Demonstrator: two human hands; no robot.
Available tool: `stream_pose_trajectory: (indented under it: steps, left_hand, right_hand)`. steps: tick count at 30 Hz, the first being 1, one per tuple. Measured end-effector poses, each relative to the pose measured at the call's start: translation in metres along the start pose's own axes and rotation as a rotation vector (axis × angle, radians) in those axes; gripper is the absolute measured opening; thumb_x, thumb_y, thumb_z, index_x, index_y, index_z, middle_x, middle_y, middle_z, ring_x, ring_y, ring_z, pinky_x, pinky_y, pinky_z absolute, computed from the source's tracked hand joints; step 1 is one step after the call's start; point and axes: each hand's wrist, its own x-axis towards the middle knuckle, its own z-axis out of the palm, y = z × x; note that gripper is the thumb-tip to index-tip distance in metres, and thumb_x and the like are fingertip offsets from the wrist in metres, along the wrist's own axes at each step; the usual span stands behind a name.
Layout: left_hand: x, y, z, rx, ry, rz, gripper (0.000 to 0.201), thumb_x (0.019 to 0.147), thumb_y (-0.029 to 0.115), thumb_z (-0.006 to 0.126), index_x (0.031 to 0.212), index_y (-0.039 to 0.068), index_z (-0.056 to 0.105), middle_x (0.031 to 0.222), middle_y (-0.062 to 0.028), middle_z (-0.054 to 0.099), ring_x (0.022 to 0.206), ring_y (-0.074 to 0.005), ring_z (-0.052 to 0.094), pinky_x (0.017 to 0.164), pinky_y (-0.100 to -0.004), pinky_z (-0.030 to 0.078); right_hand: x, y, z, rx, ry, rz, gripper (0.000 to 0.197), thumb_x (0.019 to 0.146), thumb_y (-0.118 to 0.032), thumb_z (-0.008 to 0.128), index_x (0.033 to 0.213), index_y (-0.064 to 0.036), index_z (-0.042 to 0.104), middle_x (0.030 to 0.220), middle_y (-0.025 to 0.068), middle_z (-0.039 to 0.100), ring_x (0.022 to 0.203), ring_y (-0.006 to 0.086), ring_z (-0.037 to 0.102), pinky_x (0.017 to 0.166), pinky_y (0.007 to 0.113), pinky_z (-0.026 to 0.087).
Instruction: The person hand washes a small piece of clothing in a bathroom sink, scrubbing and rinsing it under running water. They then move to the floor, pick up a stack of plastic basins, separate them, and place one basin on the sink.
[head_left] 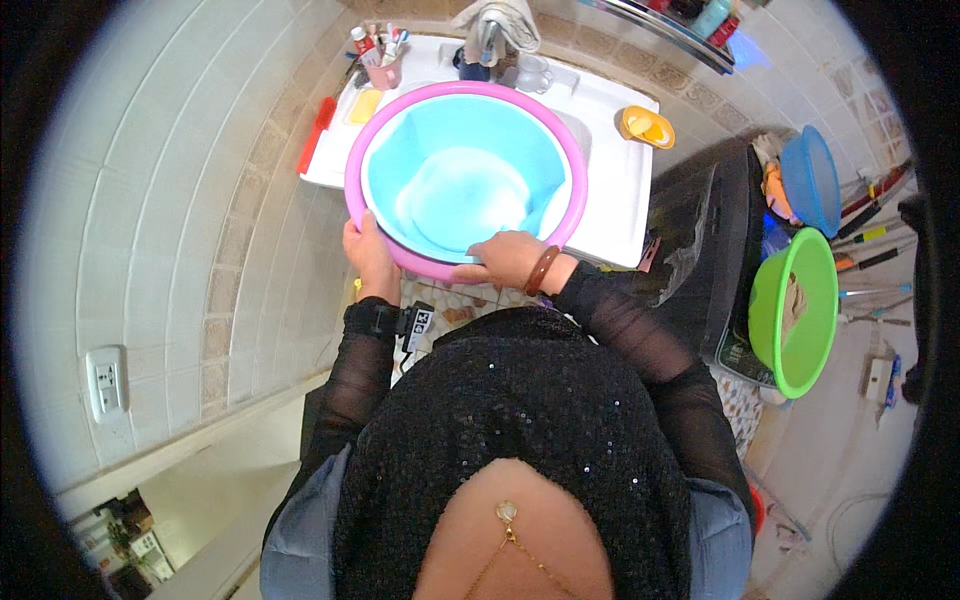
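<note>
A light blue basin (460, 190) sits nested inside a larger pink basin (577, 170), both over the white sink counter. The blue inside is bright, and I cannot tell whether it holds water. My left hand (372, 255) is closed round the pink rim at the near left, with the thumb on top. At the near edge, my right hand (508, 262) grips the rims, its fingers reaching over the edge of the blue basin. A brown bangle circles the right wrist.
The white sink counter (615, 205) carries a pink toothbrush cup (383, 72), a yellow sponge (366, 106) and a yellow soap dish (646, 128). A towel (500, 25) hangs over the tap. At right, a green basin (808, 315) and a blue basket (810, 180) stand by a black machine.
</note>
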Motion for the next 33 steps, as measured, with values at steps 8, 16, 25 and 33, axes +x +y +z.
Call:
stream_pose_trajectory:
  steps: [8, 16, 25, 33]
  left_hand:
    - [0.011, 0.005, -0.01, 0.174, -0.002, 0.054, 0.033, 0.095, 0.026, 0.041, 0.105, -0.003, 0.054, 0.099, -0.0098, 0.058, 0.089, -0.0181, 0.054, 0.077, -0.0323, 0.045]
    - [-0.013, 0.025, -0.014, 0.089, -0.199, -0.113, 0.046, 0.097, 0.034, 0.035, 0.121, -0.002, 0.046, 0.114, -0.0145, 0.055, 0.102, -0.0257, 0.055, 0.085, -0.0395, 0.046]
    - [-0.015, 0.034, -0.008, 0.181, -0.266, -0.13, 0.04, 0.097, 0.035, 0.036, 0.109, -0.001, 0.048, 0.105, -0.0107, 0.057, 0.094, -0.02, 0.056, 0.08, -0.0355, 0.047]
    - [-0.005, 0.025, -0.009, 0.152, -0.323, -0.076, 0.03, 0.095, 0.026, 0.04, 0.101, 0.0, 0.054, 0.093, -0.0076, 0.06, 0.083, -0.0162, 0.057, 0.07, -0.0299, 0.047]
  right_hand:
    - [-0.017, -0.003, -0.015, 0.008, 0.303, -0.043, 0.031, 0.077, -0.036, 0.065, 0.092, -0.0092, 0.066, 0.071, 0.0132, 0.065, 0.066, 0.0286, 0.064, 0.061, 0.037, 0.051]
    - [-0.048, -0.006, -0.032, -0.063, 0.562, -0.001, 0.021, 0.078, -0.034, 0.061, 0.084, -0.0139, 0.063, 0.069, 0.0104, 0.063, 0.067, 0.0316, 0.063, 0.06, 0.043, 0.05]
    - [-0.169, -0.005, -0.112, 0.162, 1.088, 0.071, 0.012, 0.079, -0.018, 0.066, 0.085, -0.0073, 0.064, 0.067, 0.011, 0.06, 0.059, 0.0248, 0.059, 0.055, 0.029, 0.047]
    - [-0.321, -0.014, -0.115, -0.129, 1.594, 0.611, 0.018, 0.081, -0.001, 0.062, 0.099, -0.0004, 0.064, 0.082, 0.0046, 0.066, 0.076, 0.011, 0.059, 0.068, 0.026, 0.048]
